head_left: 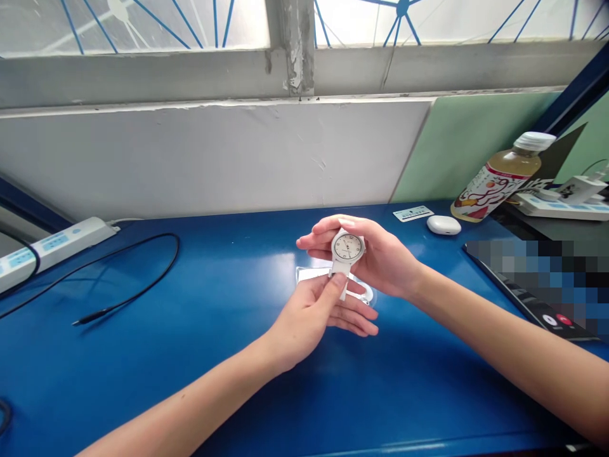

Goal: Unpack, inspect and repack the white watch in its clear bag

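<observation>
A white wristwatch [348, 249] with a pale round dial is held up above the blue table, its dial facing me. My left hand [314, 311] pinches the lower strap between thumb and fingers, the other fingers stretched to the right beneath it. Curled around the case from above and the right is my right hand [375, 251], its thumb along the top and its fingers behind the watch. Just under the hands, a clear plastic package with a white curved piece [366, 294] lies on the table, partly hidden by my fingers.
Left on the blue table [214, 368] are a power strip [57, 244] and a black cable [118, 308]. At the right are a card [413, 214], a white earbud case [443, 225], a drink bottle [499, 181], a dark tablet-like device [514, 289] and another power strip [561, 208].
</observation>
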Demonstrator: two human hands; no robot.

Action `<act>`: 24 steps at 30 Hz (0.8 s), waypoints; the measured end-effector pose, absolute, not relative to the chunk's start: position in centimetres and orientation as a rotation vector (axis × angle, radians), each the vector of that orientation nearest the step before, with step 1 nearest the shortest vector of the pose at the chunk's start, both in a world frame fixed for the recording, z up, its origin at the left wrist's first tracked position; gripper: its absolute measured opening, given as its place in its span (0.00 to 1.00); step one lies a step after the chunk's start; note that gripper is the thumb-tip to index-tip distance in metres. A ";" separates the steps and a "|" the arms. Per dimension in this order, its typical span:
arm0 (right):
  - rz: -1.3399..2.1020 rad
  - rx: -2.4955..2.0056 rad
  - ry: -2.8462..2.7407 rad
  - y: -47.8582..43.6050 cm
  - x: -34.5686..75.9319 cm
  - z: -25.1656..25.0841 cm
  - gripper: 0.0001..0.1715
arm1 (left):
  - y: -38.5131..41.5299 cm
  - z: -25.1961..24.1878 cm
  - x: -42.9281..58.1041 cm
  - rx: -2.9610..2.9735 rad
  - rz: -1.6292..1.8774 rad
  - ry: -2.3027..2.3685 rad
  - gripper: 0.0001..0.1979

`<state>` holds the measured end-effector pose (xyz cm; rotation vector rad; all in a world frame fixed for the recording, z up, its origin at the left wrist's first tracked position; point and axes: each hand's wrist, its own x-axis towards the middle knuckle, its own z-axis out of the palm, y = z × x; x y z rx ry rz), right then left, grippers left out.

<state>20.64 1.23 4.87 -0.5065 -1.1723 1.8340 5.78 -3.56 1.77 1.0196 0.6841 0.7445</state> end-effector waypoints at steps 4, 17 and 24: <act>1.836 -0.466 -1.196 1.2 20.7 4.9 0.17 | -3.4 1.8 5.7 1.044 0.752 0.703 0.24; 0.679 -0.784 -1.711 0.5 21.3 4.1 0.13 | -1.8 1.6 3.4 2.016 1.081 1.036 0.12; 0.528 -0.823 -1.910 -2.9 25.1 1.5 0.31 | -1.4 0.0 3.3 2.700 1.320 0.978 0.15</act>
